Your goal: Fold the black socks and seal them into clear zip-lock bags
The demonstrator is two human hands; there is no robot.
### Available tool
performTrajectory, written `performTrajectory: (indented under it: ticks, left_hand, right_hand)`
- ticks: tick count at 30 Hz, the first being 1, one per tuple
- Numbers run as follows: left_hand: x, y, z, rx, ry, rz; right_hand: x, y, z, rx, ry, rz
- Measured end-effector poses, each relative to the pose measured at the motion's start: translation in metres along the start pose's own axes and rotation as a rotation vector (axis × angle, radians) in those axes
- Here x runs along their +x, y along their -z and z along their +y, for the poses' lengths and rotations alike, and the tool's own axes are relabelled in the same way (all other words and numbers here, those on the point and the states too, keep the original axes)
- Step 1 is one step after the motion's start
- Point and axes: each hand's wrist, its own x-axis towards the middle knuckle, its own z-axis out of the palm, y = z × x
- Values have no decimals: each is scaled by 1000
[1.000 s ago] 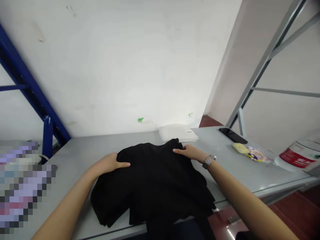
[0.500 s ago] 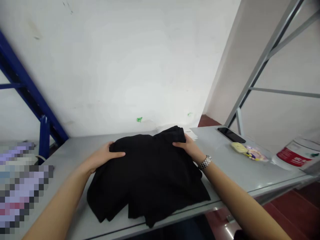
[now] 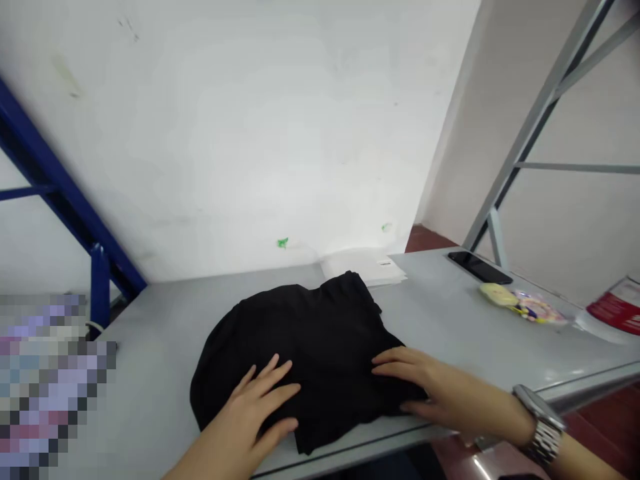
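Two hands [image 3: 253, 407] [image 3: 425, 387] on black cloth [image 3: 330, 347] near table edge [image 3: 390, 441]

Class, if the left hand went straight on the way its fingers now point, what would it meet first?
The left hand would first meet more of the rumpled black cloth under its fingers. Beyond, probably the flat white stack, though depth is unclear.

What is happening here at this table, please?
A person has both bare hands on a black cloth item lying on a grey table. The left hand rests on it with fingers spread, and the right hand is at its right side. Behind the cloth lies a white flat stack. Farther right are a black phone, a small yellow item and part of a container with a red label.
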Motion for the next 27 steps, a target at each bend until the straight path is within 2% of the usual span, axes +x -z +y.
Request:
performTrajectory:
  ticks: [3,5,8,12,15,17,19,21,24,27]
  left_hand:
    - [-2,-9,-3,-58,59,57]
    - [-2,-7,-2,-117,74,72]
    - [1,9,4,-251,140,124]
    - [17,27,8,-363,350,222]
    - [32,26,5,-178,448,169]
    - [38,24,1,14,466,102]
    - [42,27,-8,136,446,115]
    - [47,35,-22,165,372,234]
    - [64,49,-51,124,275,390]
    - [86,51,-77,-18,293,364]
  right_hand:
    - [-3,0,7,104,-24,29]
    - [-2,3,11,202,-6,34]
    - [3,6,14,316,-32,107]
    - [23,-2,22,403,-152,309]
    - [40,-14,32,260,-230,433]
    - [46,-17,39,102,-267,435]
    - [49,-12,41,14,-246,414]
    - [53,1,38,-3,-168,426]
    - [71,24,30,-45,-19,522]
    - [104,37,31,-130,80,581]
